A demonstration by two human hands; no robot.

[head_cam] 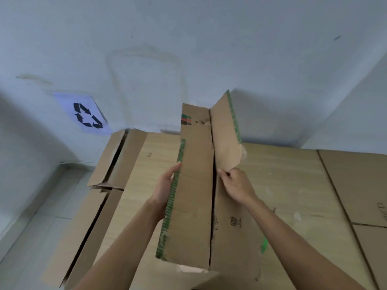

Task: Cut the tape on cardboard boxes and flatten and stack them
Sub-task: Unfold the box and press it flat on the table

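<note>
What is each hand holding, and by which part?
Both hold one cardboard box: the left hand grips its green-printed left edge, the right hand pinches the raised flap at its lower corner.

My left hand (pixel 165 186) and right hand (pixel 237 185) are bare, and both forearms (pixel 129 237) are bare too, uncovered as far as they show.

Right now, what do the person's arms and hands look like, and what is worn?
Nothing worn shows. The left forearm and right forearm are bare to the frame's edge, no sleeves. The left hand and right hand have no gloves, watch or rings visible.
</note>
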